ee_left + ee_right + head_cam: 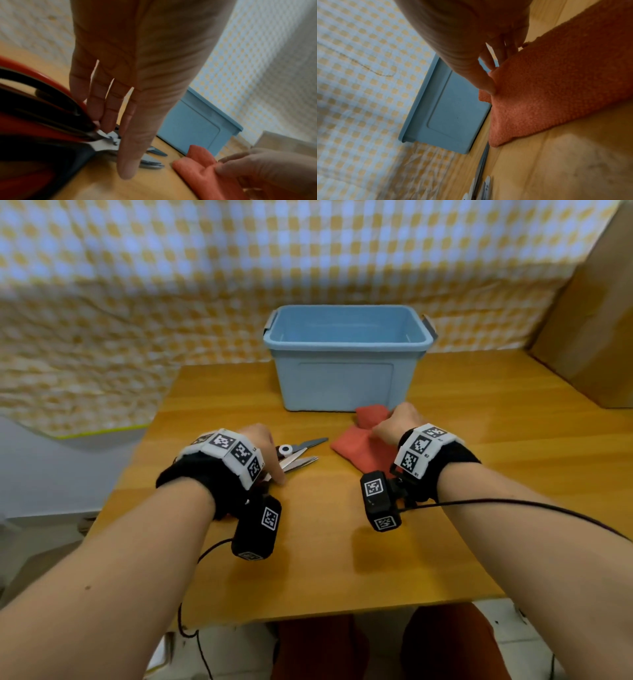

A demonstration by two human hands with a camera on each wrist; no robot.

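Note:
A pair of scissors point(301, 455) lies on the wooden table point(342, 559) with its blades spread and pointing right. My left hand point(263, 446) is over the handles. In the left wrist view its fingers point(102, 115) reach down straight and touch the black-and-red handles point(42, 108) near the pivot, and the thumb is stretched out beside the blades point(150, 164). A red fleecy cloth point(363, 446) lies folded in front of the blue bin point(339, 385). My right hand point(397, 422) pinches the cloth's point(547, 94) far edge between thumb and fingers point(488, 75).
The open blue plastic bin stands at the table's back middle, its inside showing nothing. A brown cardboard box point(592, 320) leans at the right. A yellow-and-white checked sheet point(205, 268) hangs behind and to the left. Cables trail from both wrist cameras.

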